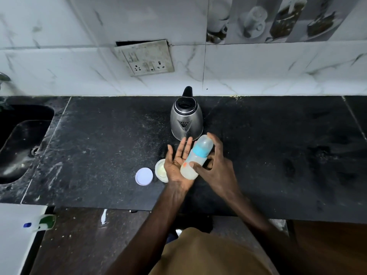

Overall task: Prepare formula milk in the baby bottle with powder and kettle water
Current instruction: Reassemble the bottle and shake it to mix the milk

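Black counter [99, 145] carries kettle [186, 120], lid [144, 176] and powder tub [160, 170] beside flat left hand [177, 161]; right hand [216, 167] grasps the bottle [195, 155].

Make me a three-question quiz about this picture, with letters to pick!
1. Where is the kettle? A in a cupboard; B on the counter, near the wall; C on a chair.
2. What colour is the ring on the baby bottle? A red; B green; C blue.
3. How is the left hand? A open, palm up; B a fist; C holding a spoon.
Answers: 1 B, it stands on the dark counter. 2 C, the ring is plainly blue. 3 A, its fingers are straight beside the baby bottle that the right hand grips.
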